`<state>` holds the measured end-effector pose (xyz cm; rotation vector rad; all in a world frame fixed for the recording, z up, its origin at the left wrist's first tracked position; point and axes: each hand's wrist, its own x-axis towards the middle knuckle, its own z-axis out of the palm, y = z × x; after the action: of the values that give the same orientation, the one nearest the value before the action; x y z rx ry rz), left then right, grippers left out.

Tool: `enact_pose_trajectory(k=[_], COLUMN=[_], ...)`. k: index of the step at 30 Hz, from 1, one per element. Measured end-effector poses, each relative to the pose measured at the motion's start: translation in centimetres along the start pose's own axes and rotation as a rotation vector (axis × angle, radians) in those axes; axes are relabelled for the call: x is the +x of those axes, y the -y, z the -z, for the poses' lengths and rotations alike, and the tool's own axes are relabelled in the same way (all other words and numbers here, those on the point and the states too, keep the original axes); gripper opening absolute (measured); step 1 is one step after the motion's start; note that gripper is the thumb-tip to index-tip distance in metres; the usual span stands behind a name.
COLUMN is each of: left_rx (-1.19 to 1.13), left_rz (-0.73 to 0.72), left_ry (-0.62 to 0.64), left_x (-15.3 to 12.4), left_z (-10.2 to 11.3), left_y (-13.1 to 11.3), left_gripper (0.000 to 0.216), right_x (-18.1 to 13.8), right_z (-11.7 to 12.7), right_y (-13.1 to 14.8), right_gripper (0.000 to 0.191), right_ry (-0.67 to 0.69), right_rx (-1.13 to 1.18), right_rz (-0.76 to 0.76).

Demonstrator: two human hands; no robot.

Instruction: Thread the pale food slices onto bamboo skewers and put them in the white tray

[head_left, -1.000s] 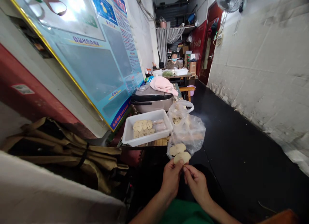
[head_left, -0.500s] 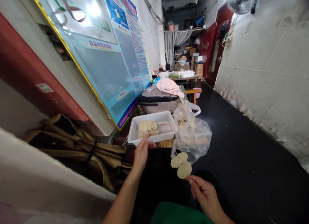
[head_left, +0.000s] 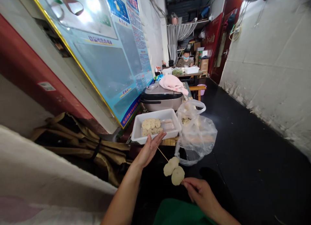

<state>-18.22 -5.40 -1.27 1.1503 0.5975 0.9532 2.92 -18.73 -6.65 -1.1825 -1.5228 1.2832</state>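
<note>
My right hand [head_left: 198,191] pinches one end of a skewer [head_left: 163,154] that carries pale, round, thin slices [head_left: 178,175], overlapping near that end. The bare stick slants up and left, its far tip beside the palm of my left hand [head_left: 147,152]; whether they touch I cannot tell. That left hand is open, fingers stretched, just in front of a white plastic tray [head_left: 136,138]. Inside the tray lie several similar skewered slices [head_left: 151,126], their sticks pointing right. A clear plastic bag [head_left: 205,137] with more pale slices stands right of the tray.
Behind the tray sits a grey lidded electric cooker [head_left: 160,103] with a pink cloth [head_left: 172,83] on top. A blue poster board [head_left: 104,69] leans at the left above folded brown fabric [head_left: 80,144]. A person [head_left: 186,60] sits at a far table.
My right hand has brought the skewer slightly left and lower. My left hand has turned its palm towards the skewer's far end. The view has shifted a little.
</note>
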Motion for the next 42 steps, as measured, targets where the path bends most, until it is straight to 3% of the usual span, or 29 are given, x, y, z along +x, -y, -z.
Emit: enact_pose_trajectory(k=[11, 21, 32, 38, 42], left_rx=[0.032, 0.271, -0.200, -0.244, -0.256], left_rz=[0.020, -0.008, 0.185, 0.137, 0.154], left_ry=[-0.035, -0.314, -0.161, -0.174, -0.268], left_x=[-0.4, -1.0, -2.9, -3.1, -2.8], left_z=[-1.3, -1.4, -5.7, -7.8, -8.8], left_y=[-0.1, 1.3, 4.4, 5.7, 6.1], left_gripper=[0.068, 0.036, 0.045, 0.041, 0.046], right_x=[-0.7, -1.3, -0.4, -0.3, -0.2], right_z=[0.1, 0.7, 0.4, 0.1, 0.0], right_y=[-0.8, -1.6, -1.5, -1.4, -1.6], right_gripper=[0.034, 0.037, 0.039, 0.037, 0.037], right_ry=[-0.021, -0.087, -0.299, -0.310, -0.314], right_rx=[0.024, -0.021, -0.007, -0.017, -0.033], right_rz=[0.003, 0.009, 0.062, 0.082, 0.093])
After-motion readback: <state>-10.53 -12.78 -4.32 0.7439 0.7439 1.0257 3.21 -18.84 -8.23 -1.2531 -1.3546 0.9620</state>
